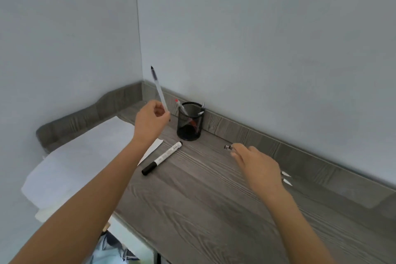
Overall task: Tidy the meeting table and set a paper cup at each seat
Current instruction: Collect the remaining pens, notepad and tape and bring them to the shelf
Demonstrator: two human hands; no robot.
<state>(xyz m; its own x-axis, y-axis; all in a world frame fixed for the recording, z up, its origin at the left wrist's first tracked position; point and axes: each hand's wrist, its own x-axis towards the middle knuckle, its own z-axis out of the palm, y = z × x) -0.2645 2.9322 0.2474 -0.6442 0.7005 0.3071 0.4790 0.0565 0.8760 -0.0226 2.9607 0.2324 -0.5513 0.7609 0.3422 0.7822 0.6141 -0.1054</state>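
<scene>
Above the desk [203, 199], left-hand fingers [165, 116] pinch a pen [158, 90] pointing to 11 o'clock; right hand [259, 167] overlies loose pens [286, 174], grip undeterminable.

Stretches both bare forearms forward. Holds the left hand [151, 119] high at far left, fingers curled round a pen [158, 90] pointing up. Hovers the right hand [257, 165] nearer, palm down, fingers reaching left, grasp unclear.

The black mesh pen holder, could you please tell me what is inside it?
The pen holder holds a red-capped pen and grey-tipped pens, all leaning. Its dark bottom hides anything lying lower.
</scene>
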